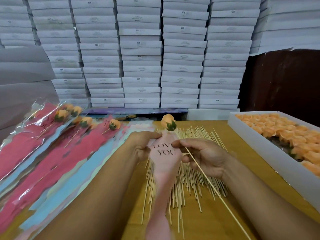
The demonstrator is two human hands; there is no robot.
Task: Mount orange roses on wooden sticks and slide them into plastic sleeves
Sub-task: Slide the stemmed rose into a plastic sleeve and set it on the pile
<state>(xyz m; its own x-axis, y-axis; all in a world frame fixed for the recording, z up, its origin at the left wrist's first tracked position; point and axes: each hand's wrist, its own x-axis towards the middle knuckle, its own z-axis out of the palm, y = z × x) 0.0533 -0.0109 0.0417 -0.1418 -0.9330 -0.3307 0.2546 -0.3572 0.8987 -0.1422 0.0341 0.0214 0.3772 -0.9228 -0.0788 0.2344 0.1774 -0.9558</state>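
From the head camera I read "LOVE YOU" in dark letters on the pale pink plastic sleeve [164, 158] at the centre. My left hand [143, 146] pinches its upper edge at 10 o'clock of the lettering. My right hand [202, 156] pinches a wooden stick [213, 186] that runs from 5 o'clock up to the orange rose [168, 123] mounted at its tip, just above the sleeve's mouth.

Loose sticks [187, 179] lie fanned on the wooden table [239, 146] under both hands. At 9 o'clock lie the finished sleeved roses [60, 134], red and blue, one showing "YOU". At 3 o'clock a white tray [270, 153] of orange rose heads [284, 132] sits near the table's right edge. At 12 o'clock stacked white boxes [140, 54] marked "SGS" wall off the back; bare tabletop shows between sticks and tray.
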